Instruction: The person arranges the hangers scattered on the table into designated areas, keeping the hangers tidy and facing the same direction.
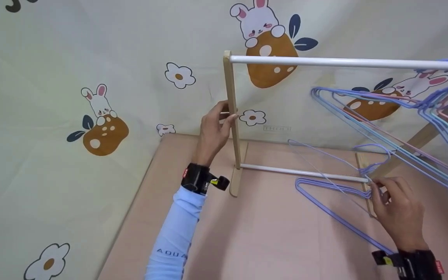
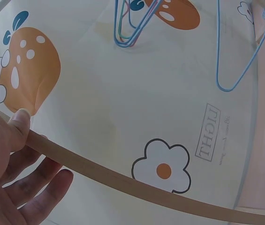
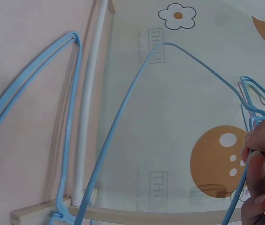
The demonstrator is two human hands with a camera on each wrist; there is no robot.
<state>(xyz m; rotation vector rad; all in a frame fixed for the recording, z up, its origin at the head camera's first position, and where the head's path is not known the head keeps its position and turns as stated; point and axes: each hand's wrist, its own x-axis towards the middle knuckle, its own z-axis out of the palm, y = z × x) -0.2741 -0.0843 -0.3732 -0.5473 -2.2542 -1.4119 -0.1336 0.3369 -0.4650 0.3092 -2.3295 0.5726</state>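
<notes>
A small wooden clothes rack stands on the pink table (image 1: 270,241). My left hand (image 1: 226,116) grips its left upright (image 1: 231,89) about halfway up; in the left wrist view the thumb (image 2: 20,123) presses on the wooden upright (image 2: 123,180) with fingers curled behind. My right hand (image 1: 377,190) pinches a purple-blue wire hanger (image 1: 331,210) lying on the table by the right end of the lower white rod (image 1: 301,173). In the right wrist view the fingertips (image 3: 263,140) hold the blue hanger wire (image 3: 118,122) beside the lower rod (image 3: 90,108).
Several pastel wire hangers (image 1: 422,105) hang at the right end of the top white rod (image 1: 340,62), slanting down over the table. A rabbit-and-flower patterned sheet (image 1: 103,116) covers the wall behind. The table's left edge runs near my left forearm.
</notes>
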